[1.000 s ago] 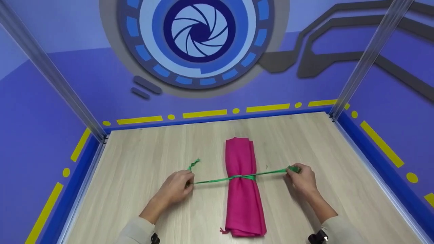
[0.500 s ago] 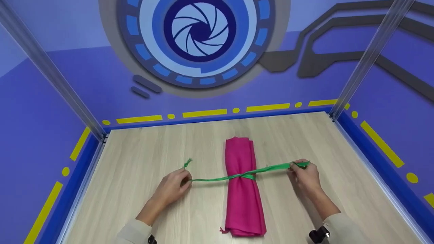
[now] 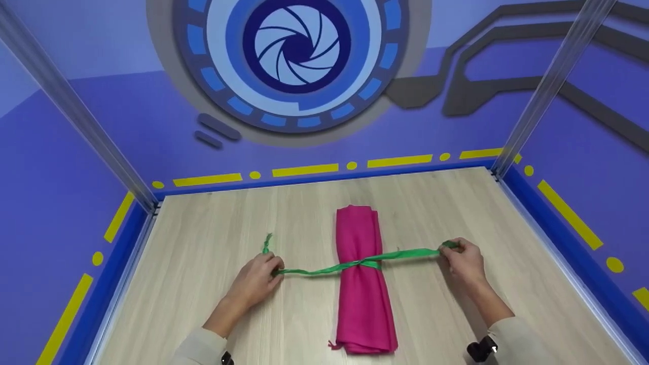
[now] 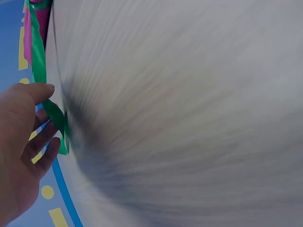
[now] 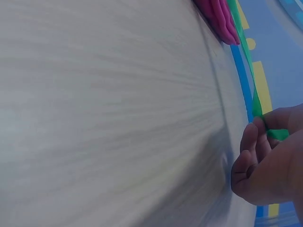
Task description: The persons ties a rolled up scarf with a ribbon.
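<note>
A magenta cloth [image 3: 366, 314], rolled or folded into a long bundle, lies lengthwise on the table. Round its middle runs a green ribbon [image 3: 410, 253] that cinches it and crosses on top. To the left of the bundle, my left hand [image 3: 253, 281] pinches one tail, whose knotted tip sticks out beyond the fingers. The right hand [image 3: 465, 263] pinches the other tail on the opposite side, the ribbon's end bunched at its fingers. In the left wrist view the ribbon [image 4: 39, 61] passes under the thumb; in the right wrist view the ribbon [image 5: 248, 56] stretches from thumb and fingertips toward the cloth [image 5: 218, 19].
The light wooden table [image 3: 218, 228] is enclosed by a blue printed back wall [image 3: 116, 116] and side walls. Metal posts [image 3: 552, 76] rise at the back corners. A small reddish tassel [image 3: 333, 345] pokes from the bundle's near left corner.
My left hand has shifted a little left and the right hand a little right, both holding the ribbon. The left tail now sags slightly, and the right tail shows broader. The cloth has stayed put.
</note>
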Action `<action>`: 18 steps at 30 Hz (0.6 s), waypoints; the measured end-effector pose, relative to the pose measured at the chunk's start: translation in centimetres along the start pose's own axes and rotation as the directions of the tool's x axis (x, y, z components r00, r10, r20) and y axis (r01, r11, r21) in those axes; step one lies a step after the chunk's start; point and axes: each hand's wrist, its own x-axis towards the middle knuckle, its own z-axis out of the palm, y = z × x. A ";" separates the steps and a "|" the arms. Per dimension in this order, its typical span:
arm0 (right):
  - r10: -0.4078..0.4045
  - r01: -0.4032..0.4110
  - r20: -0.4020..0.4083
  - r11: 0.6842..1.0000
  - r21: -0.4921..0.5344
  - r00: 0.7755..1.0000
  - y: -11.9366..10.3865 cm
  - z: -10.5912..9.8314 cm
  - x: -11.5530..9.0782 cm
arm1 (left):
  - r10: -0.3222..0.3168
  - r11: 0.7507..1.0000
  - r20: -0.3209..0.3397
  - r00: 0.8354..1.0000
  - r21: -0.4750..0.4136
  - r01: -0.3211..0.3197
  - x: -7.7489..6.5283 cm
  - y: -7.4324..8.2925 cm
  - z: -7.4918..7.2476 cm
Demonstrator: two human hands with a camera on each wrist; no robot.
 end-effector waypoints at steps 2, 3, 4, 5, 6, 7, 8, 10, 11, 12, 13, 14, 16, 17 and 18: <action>-0.007 0.007 0.006 1.000 -0.003 1.000 0.0 -0.2 0.0 | -0.012 1.000 -0.013 1.000 0.015 0.012 -0.1 -0.3 -0.1; -0.008 0.008 0.008 1.000 -0.005 1.000 0.1 -0.2 0.1 | -0.019 1.000 -0.021 1.000 0.024 0.019 -0.2 -0.4 -0.1; -0.011 0.011 0.008 1.000 -0.010 1.000 0.1 -0.3 0.1 | -0.025 0.999 -0.032 0.999 0.034 0.026 -0.2 -0.5 -0.1; -0.015 0.015 0.008 1.000 -0.014 1.000 0.1 -0.3 0.1 | -0.033 0.999 -0.039 0.999 0.040 0.035 -0.2 -0.6 -0.2; -0.021 0.021 0.006 1.000 -0.022 1.000 0.1 -0.3 0.1 | -0.043 0.998 -0.045 0.998 0.043 0.045 -0.2 -0.7 -0.2; -0.023 0.023 0.003 0.999 -0.030 1.000 0.1 -0.4 0.1 | -0.054 0.997 -0.048 0.997 0.043 0.056 -0.2 -0.8 -0.2; -0.026 0.026 -0.001 0.999 -0.044 1.000 0.1 -0.4 0.1 | -0.064 0.997 -0.048 0.997 0.041 0.066 -0.2 -0.8 -0.2; -0.034 0.033 -0.010 0.997 -0.075 0.999 0.1 -0.5 0.1 | -0.077 0.996 -0.038 0.996 0.033 0.079 0.0 -0.7 -0.3; -0.036 0.035 -0.011 0.995 -0.091 0.999 0.0 -0.5 0.1 | -0.088 0.996 -0.028 0.996 0.023 0.088 0.1 -0.7 -0.4; -0.037 0.036 -0.009 0.994 -0.103 0.999 0.0 -0.5 0.1 | -0.097 0.995 -0.015 0.995 0.015 0.097 0.2 -0.6 -0.6; -0.038 0.038 -0.006 0.993 -0.115 0.999 -0.1 -0.5 0.1 | -0.105 0.994 -0.001 0.994 0.005 0.105 0.3 -0.6 -0.7; -0.044 0.043 -0.001 0.990 -0.131 0.999 -0.2 -0.6 0.1 | -0.112 0.994 0.017 0.994 -0.004 0.112 0.4 -0.5 -0.9; -0.054 0.055 0.006 0.984 -0.171 0.999 -0.5 -0.7 0.1 | -0.125 0.992 0.057 0.991 -0.024 0.127 0.7 -0.4 -1.4; -0.064 0.064 0.008 0.979 -0.195 0.998 -0.7 -0.8 0.1 | -0.131 0.990 0.079 0.988 -0.034 0.134 0.8 -0.4 -1.7; -0.079 0.079 0.009 0.973 -0.217 0.997 -0.8 -0.9 0.1 | -0.136 0.989 0.101 0.986 -0.045 0.141 0.9 -0.4 -2.0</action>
